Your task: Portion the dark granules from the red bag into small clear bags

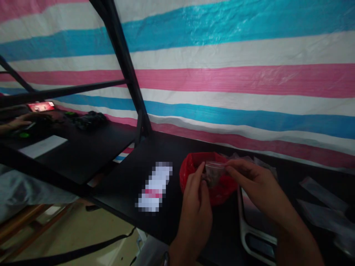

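Two hands (195,203) hold one small clear bag (215,174) over one red bag (220,195).

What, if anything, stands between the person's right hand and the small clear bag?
Nothing visible does. The right hand pinches the small clear bag near its upper right corner, and the left hand holds its left side. The red bag shows behind the clear one, not between.
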A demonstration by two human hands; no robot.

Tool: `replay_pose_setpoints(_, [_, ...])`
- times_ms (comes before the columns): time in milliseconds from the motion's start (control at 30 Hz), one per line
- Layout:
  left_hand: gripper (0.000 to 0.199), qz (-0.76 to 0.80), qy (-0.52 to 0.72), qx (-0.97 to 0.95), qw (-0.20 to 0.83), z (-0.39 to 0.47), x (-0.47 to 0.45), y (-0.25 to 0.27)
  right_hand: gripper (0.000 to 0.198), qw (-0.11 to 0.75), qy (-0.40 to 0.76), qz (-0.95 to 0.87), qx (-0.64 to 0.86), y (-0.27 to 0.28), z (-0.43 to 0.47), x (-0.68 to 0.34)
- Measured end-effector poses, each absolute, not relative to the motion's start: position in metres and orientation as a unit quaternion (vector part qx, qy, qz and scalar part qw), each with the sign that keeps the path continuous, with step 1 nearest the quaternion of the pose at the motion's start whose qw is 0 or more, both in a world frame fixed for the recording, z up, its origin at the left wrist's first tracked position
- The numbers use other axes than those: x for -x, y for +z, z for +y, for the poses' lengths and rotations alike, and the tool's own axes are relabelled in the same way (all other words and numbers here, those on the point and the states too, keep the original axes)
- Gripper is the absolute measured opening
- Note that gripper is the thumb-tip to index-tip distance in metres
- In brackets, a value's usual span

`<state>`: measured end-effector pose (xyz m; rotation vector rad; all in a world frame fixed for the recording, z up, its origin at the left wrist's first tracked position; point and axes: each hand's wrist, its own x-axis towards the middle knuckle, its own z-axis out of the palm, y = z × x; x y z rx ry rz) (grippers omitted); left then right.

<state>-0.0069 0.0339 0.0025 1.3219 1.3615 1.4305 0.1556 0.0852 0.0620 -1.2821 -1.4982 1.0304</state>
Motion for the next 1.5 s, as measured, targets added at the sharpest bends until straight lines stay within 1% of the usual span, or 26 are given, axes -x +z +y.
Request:
replay_pose_setpoints(133, [0.036,0.549,0.591,-0.509,0.301,0.037,0.021,0.005,0.034,0.476,0.346,-0.583,0.560,0.077,0.072,-0.185])
replay_pose_setpoints(200, [0.029,0.550,0.604,-0.510,0.267,0.038,0.029,0.005,0.036,0.470,0.310,-0.569,0.599,0.082,0.063,-0.206])
replay_pose_setpoints(267, [0.025,0.551,0.616,-0.511,0.239,0.041,0.037,0.004,0.040,0.427,0.303,-0.574,0.630,0.084,0.055,-0.227])
replay_pose_setpoints(367, [0.018,0.550,0.633,-0.501,0.215,0.044,0.045,0.001,0.043,0.339,0.330,-0.609,0.636,0.077,0.049,-0.249])
replay_pose_setpoints(433, [0.015,0.544,0.638,-0.501,0.214,0.046,0.049,-0.001,0.041,0.312,0.330,-0.618,0.642,0.069,0.050,-0.260])
replay_pose_setpoints(567, [0.016,0.541,0.638,-0.509,0.203,0.047,0.051,-0.004,0.027,0.332,0.287,-0.579,0.687,0.053,0.054,-0.279])
replay_pose_setpoints(700, [0.019,0.539,0.627,-0.530,0.186,0.047,0.050,-0.005,0.026,0.363,0.208,-0.577,0.702,0.048,0.055,-0.296])
replay_pose_setpoints(767, [0.018,0.533,0.626,-0.539,0.182,0.047,0.049,-0.006,0.027,0.359,0.186,-0.579,0.708,0.048,0.054,-0.300])
replay_pose_setpoints(967, [0.011,0.511,0.639,-0.550,0.167,0.050,0.049,-0.012,0.026,0.336,0.184,-0.590,0.710,0.046,0.057,-0.302])
replay_pose_setpoints(1167, [0.018,0.498,0.642,-0.564,0.146,0.049,0.048,-0.015,0.029,0.321,0.192,-0.590,0.715,0.041,0.061,-0.300])
replay_pose_setpoints(1400, [0.016,0.474,0.650,-0.588,0.089,0.047,0.046,-0.014,0.022,0.333,0.209,-0.584,0.710,0.038,0.062,-0.292])
replay_pose_setpoints(1500, [0.014,0.480,0.647,-0.587,0.082,0.048,0.044,-0.013,0.022,0.340,0.205,-0.587,0.705,0.035,0.063,-0.291])
